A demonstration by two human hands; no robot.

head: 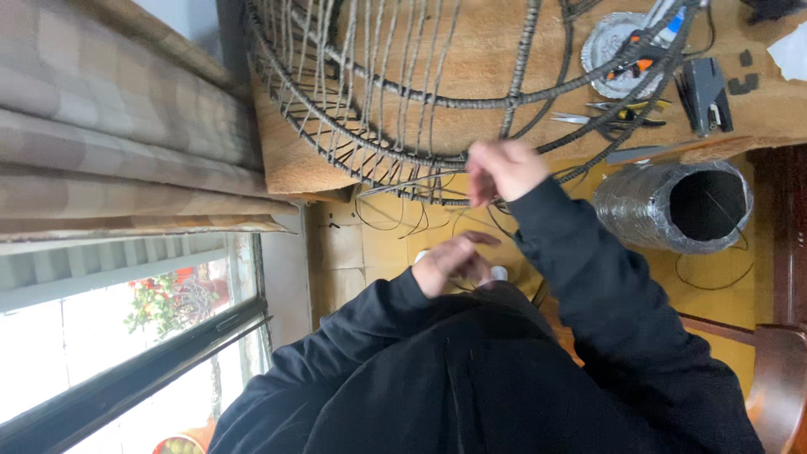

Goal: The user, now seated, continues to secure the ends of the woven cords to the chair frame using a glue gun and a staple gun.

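At the far left, around nine o'clock, we see a plaid curtain (109, 126) hanging above a window (126, 336), with a plant with red flowers (155, 303) showing through the glass; moving right, the wooden tabletop (471, 50) fills the twelve o'clock stretch, and on it lies a large woven wire frame (378, 109), its rim wrapped in grey cord and its thin strands running down toward the table edge; below that edge, near the centre, our left hand (450, 261) is held out from a black sleeve (353, 328), its fingers loosely curled, and whether they pinch a strand we cannot tell; just above and to the right, toward one o'clock of it, our right hand (500, 172) is at the lower rim of the frame, fingers drawn narrow and closed on a thin cord (412, 183) that runs off to the left along the rim; further right, at two o'clock, scissors (605, 113) and a dark stapler-like tool (702, 92) rest on the tabletop beside a round foil dish (614, 38); at three o'clock a roll of dark mesh (672, 206) lies with its open end facing right over the yellow floor (714, 311).
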